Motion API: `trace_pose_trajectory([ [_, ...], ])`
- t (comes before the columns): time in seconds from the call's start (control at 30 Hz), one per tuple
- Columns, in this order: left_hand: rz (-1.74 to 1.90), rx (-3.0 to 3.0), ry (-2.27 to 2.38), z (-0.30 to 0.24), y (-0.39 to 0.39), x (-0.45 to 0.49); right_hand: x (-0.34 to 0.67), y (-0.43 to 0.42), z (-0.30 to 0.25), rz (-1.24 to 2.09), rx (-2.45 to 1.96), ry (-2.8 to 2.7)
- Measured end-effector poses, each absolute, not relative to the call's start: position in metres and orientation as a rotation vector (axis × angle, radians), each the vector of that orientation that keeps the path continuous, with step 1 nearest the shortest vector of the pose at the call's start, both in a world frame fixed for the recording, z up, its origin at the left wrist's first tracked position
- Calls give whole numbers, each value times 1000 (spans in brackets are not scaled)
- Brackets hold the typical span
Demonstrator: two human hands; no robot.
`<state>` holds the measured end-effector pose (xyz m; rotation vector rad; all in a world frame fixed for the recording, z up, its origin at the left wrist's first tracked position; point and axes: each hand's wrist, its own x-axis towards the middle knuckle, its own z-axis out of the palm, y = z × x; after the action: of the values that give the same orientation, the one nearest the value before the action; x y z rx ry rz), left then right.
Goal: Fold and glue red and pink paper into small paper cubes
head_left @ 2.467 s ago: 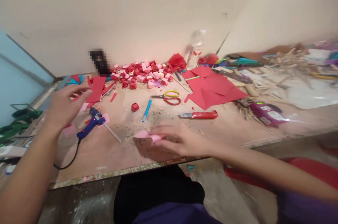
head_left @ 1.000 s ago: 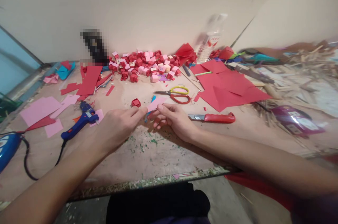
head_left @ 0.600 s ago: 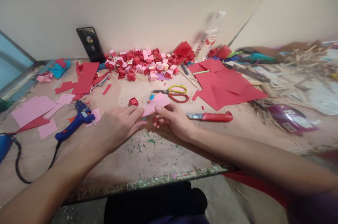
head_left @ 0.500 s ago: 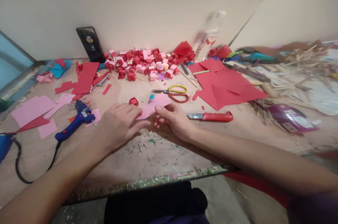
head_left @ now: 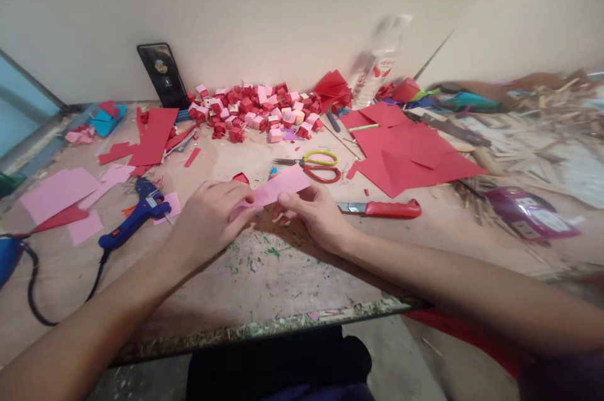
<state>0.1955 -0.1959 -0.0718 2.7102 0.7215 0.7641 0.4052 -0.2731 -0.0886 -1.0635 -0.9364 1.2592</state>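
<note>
A strip of pink paper (head_left: 282, 186) stretches between my two hands above the table. My left hand (head_left: 210, 215) pinches its left end between thumb and fingers. At the other end my right hand (head_left: 318, 212) grips it, thumb on top and the fingers curled underneath. Just behind my left hand lies a small red paper box (head_left: 241, 178), partly covered by the hand. Scissors (head_left: 311, 165) with one yellow and one red handle lie beyond the paper. Right of my right hand is a red-handled knife (head_left: 389, 208).
A blue glue gun (head_left: 134, 218) rests at left near pink paper sheets (head_left: 59, 194). Behind are a pile of red and pink paper cubes (head_left: 255, 112), a leaning phone (head_left: 163, 77) and a plastic bottle (head_left: 376, 70). Red sheets (head_left: 415, 152) and wood scraps (head_left: 538, 127) lie at right.
My left thumb has closed in against the paper's left end, where before it stuck out below. The strip now shows a crease near its middle. The view has shifted slightly.
</note>
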Motion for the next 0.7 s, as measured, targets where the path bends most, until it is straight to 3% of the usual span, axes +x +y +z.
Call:
trace_pose_trajectory([
  [0.33, 867, 2638, 707, -73, -201, 194, 406, -274, -91, 1329, -1054, -896],
  [0.7, 450, 2405, 838, -67, -198, 201, 405, -274, -91, 1362, -1028, -793],
])
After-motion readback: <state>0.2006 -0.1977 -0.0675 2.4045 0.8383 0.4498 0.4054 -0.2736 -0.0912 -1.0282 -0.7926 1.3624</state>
